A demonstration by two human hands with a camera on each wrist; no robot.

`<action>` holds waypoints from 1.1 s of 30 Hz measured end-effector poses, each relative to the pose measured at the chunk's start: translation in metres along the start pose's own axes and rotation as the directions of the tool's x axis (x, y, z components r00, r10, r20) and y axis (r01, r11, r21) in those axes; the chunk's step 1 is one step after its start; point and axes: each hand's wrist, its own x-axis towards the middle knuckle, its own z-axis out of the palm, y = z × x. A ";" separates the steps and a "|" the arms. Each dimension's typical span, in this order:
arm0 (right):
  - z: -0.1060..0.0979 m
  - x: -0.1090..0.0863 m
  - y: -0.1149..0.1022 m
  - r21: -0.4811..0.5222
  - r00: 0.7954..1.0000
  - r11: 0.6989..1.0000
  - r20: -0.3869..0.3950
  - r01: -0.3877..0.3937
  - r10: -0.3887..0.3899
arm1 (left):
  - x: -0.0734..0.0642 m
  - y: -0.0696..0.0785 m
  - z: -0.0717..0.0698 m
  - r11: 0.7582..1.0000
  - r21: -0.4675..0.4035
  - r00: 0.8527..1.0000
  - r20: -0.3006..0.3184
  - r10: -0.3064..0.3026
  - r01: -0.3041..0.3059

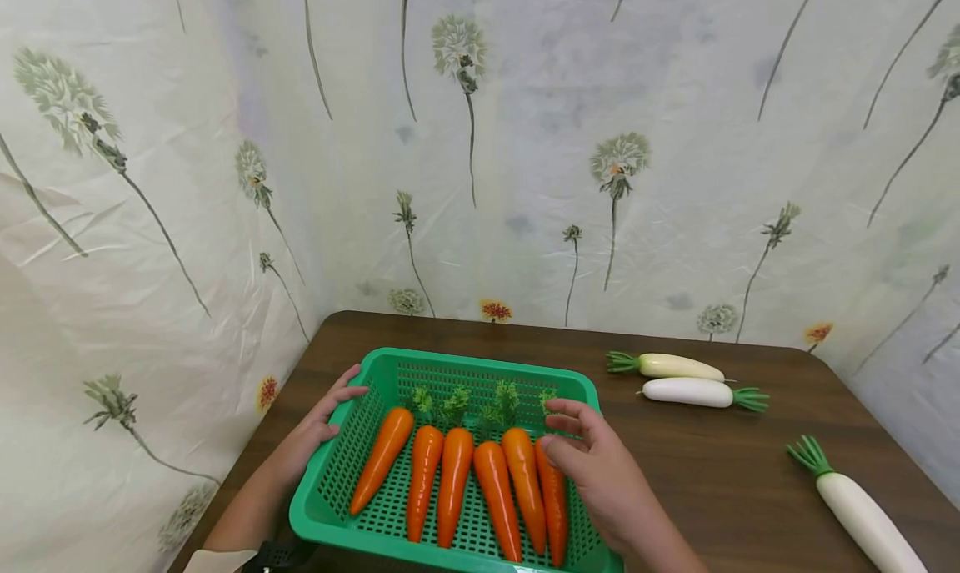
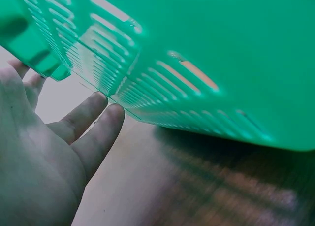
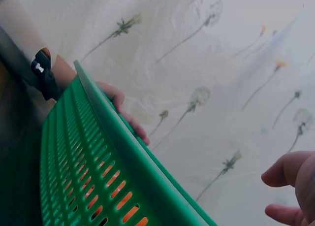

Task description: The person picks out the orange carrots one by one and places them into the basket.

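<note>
A green plastic basket (image 1: 476, 361) with slotted walls stands on the brown table, tilted in the right wrist view. Several glossy orange carrots (image 1: 454, 481) with short green tops lie side by side in it. My left hand (image 1: 318, 419) rests at the basket's left rim. In the left wrist view, two straight fingers (image 2: 101, 137) of it lie against the outer wall. Above the basket's right end is my right hand (image 1: 600, 464), close over the rightmost carrot (image 1: 552, 502). Its thumb and finger stand apart with nothing between them in the right wrist view.
Two white radishes (image 1: 686, 392) with green stalks lie together on the table (image 1: 705, 473) right of the basket. A third radish (image 1: 862, 515) lies at the far right. Behind the table's back edge hangs a dandelion-patterned curtain (image 1: 525, 181).
</note>
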 end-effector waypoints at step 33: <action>-0.016 -0.014 0.006 0.187 0.989 0.971 -0.012 0.149 -0.149 | 0.000 -0.001 0.001 0.999 -0.029 0.999 0.004 0.036 -0.036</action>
